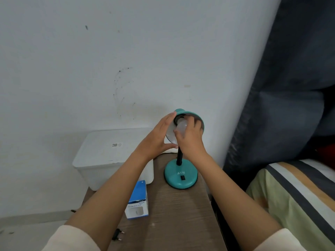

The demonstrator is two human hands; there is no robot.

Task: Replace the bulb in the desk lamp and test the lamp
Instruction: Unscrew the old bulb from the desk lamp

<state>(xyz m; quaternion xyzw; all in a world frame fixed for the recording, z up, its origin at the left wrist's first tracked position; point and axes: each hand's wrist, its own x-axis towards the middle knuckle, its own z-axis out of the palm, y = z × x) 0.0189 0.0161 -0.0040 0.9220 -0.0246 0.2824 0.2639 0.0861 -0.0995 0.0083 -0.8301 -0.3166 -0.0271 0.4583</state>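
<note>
A home bedroom: striped bedding and a padded headboard right of the fingers, a wooden bedside table below them.

Above lamp base, right hand grips white bulb inside teal shade; left hand flat against shade rim. Bulb box left of lamp base.

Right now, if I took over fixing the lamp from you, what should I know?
Left hand: flat against the lamp shade, steadying it.
Right hand: grips the bulb at the shade's socket.
The lamp stands on the wooden table; bulb box beside it; plug lies loose, unplugged.
Done: unclear whether this bulb is coming out or going in.
Left: seat the new bulb, plug in, press the base switch.
</note>
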